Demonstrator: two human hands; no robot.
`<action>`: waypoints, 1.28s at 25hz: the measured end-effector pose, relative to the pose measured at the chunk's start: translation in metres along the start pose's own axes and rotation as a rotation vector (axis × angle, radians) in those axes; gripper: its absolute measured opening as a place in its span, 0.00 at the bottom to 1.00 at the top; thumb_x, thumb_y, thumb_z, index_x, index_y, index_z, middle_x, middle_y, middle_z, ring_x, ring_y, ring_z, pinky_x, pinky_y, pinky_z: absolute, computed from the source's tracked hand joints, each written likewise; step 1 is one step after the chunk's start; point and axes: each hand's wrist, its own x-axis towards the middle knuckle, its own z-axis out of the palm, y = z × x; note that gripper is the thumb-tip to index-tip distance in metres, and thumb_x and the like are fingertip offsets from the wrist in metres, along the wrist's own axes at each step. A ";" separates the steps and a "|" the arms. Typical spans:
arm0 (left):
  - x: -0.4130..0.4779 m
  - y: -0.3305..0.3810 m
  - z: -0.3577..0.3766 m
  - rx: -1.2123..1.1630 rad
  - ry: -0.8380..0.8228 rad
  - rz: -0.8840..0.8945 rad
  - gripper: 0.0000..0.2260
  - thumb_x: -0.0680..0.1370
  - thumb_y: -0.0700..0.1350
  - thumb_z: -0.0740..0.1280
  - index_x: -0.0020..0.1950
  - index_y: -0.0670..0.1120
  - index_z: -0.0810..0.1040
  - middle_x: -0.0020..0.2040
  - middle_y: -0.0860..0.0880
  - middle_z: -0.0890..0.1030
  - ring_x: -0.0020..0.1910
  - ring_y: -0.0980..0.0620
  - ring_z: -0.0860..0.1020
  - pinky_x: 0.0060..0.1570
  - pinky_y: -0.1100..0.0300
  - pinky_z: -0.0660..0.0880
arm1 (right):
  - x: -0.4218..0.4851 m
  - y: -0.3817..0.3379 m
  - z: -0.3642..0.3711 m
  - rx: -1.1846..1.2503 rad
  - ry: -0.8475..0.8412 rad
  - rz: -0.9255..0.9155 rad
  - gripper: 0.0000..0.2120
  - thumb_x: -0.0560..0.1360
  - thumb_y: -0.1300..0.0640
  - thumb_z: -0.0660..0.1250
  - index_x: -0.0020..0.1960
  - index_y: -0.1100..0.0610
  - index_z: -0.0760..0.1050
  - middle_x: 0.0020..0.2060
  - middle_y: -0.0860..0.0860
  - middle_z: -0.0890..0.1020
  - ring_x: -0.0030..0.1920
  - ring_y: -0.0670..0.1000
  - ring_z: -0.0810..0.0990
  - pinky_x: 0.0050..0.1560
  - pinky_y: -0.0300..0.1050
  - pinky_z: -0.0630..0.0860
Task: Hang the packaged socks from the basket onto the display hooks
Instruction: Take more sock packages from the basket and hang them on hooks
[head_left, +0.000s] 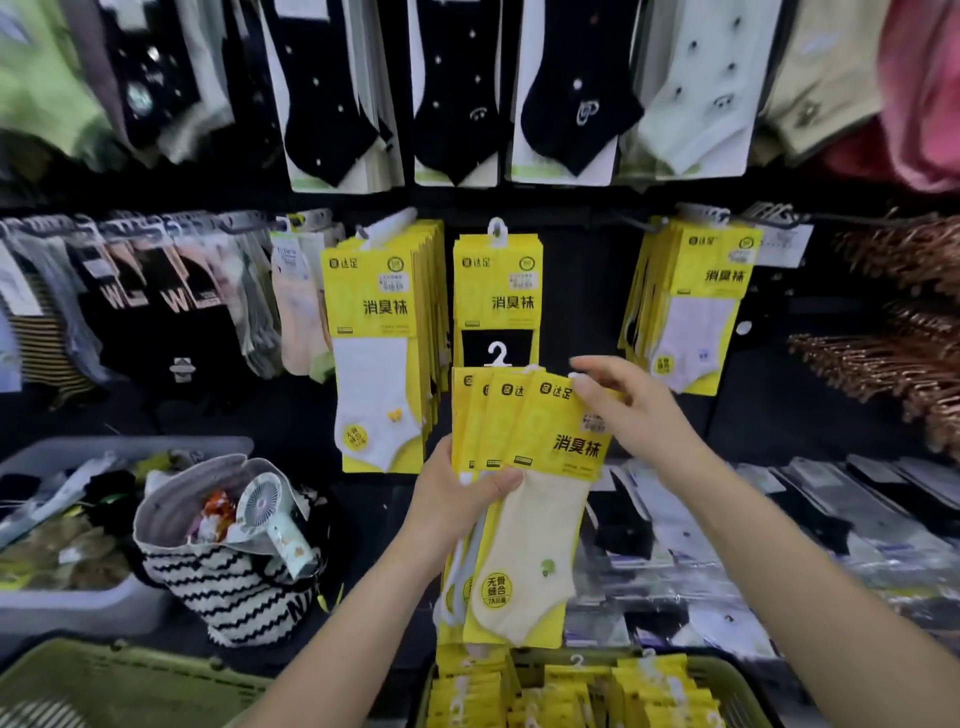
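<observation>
We hold a fanned bundle of yellow sock packs (524, 447) upright in front of the display wall, in the middle of the view. Our left hand (457, 499) grips the bundle from the left at mid-height, thumb pressed across the front pack just under its yellow header. The front pack shows a cream sock, and a white plastic hanger pokes up behind the fan's top edge.

Our right hand (634, 410) rests at the upper right corner of the front pack, fingers stretched towards the far left. It is blurred, so we cannot tell whether it pinches the card or only touches it.

Near us, at the bottom right, the green basket (743, 680) holds more yellow packs (649, 696) lying in rows.

Beyond the bundle, a display hook (497, 231) carries a row of the same yellow packs. A fuller row (374, 353) hangs just left of it and another (691, 301) well to the right.

On the left sits a black-and-white striped bag (228, 582) with a small handheld fan (265, 506) in its mouth, beside a grey bin (78, 608) of loose goods.
</observation>
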 end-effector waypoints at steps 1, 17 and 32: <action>0.003 0.004 -0.003 0.016 -0.002 0.017 0.25 0.66 0.46 0.77 0.60 0.49 0.73 0.54 0.49 0.82 0.53 0.51 0.81 0.53 0.53 0.78 | 0.009 -0.012 -0.002 -0.093 -0.050 -0.068 0.04 0.75 0.53 0.66 0.49 0.46 0.78 0.45 0.42 0.81 0.45 0.39 0.79 0.46 0.36 0.76; 0.042 0.040 -0.036 -0.057 0.068 0.114 0.17 0.68 0.45 0.76 0.53 0.53 0.76 0.50 0.51 0.83 0.48 0.55 0.82 0.43 0.61 0.77 | 0.071 -0.090 -0.014 -0.141 -0.236 -0.131 0.07 0.73 0.62 0.69 0.42 0.50 0.78 0.36 0.46 0.82 0.37 0.39 0.81 0.40 0.30 0.74; 0.032 0.059 -0.094 -0.070 0.200 0.237 0.15 0.68 0.48 0.73 0.54 0.52 0.77 0.45 0.55 0.85 0.44 0.56 0.83 0.34 0.67 0.77 | 0.134 -0.114 0.008 -0.259 0.085 -0.092 0.06 0.74 0.60 0.68 0.41 0.51 0.77 0.38 0.50 0.82 0.41 0.47 0.80 0.47 0.43 0.77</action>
